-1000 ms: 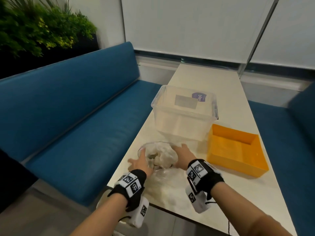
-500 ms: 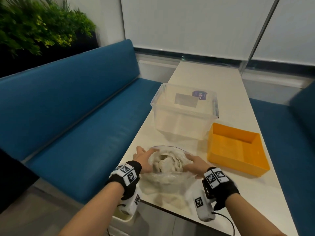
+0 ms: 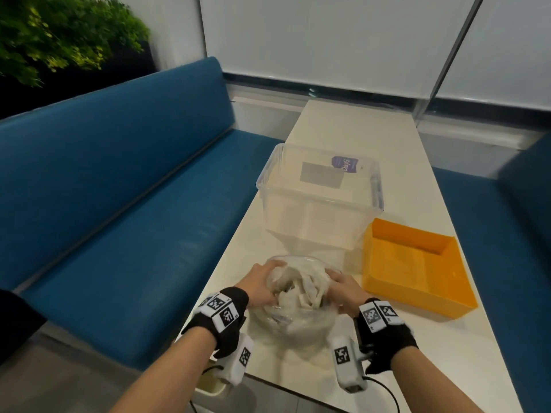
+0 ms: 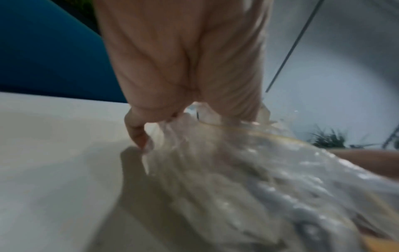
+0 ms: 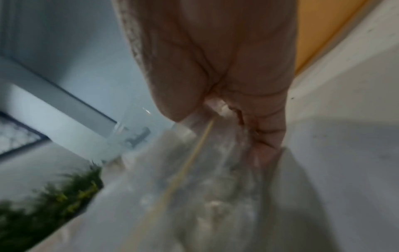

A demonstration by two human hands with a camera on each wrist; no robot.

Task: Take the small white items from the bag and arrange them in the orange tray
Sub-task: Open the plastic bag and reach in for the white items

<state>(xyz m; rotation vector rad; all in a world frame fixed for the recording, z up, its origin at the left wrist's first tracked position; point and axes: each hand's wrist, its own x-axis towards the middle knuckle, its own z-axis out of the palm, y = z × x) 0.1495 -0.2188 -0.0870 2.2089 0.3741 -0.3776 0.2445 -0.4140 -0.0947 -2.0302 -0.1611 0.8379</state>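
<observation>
A clear plastic bag (image 3: pixel 293 315) full of small white items (image 3: pixel 298 286) lies on the white table (image 3: pixel 447 362) near its front edge. My left hand (image 3: pixel 262 283) grips the bag's left side and my right hand (image 3: pixel 343 289) grips its right side, both with fingers curled into the plastic. The left wrist view shows my left hand (image 4: pixel 190 105) pinching the crumpled bag (image 4: pixel 248 170). In the right wrist view my right hand (image 5: pixel 226 109) clutches the bag (image 5: pixel 205 187). The orange tray (image 3: pixel 414 293) sits empty just right of the bag.
A large clear plastic bin (image 3: pixel 319 201) stands behind the bag, left of the tray. Blue benches (image 3: pixel 119 204) run along both sides of the narrow table. A green plant (image 3: pixel 59 34) is at the far left.
Both hands have shifted nearer to me and closed tighter on the bag's sides, and the bag now sits closer to the table's front edge, with its mouth bunched together.
</observation>
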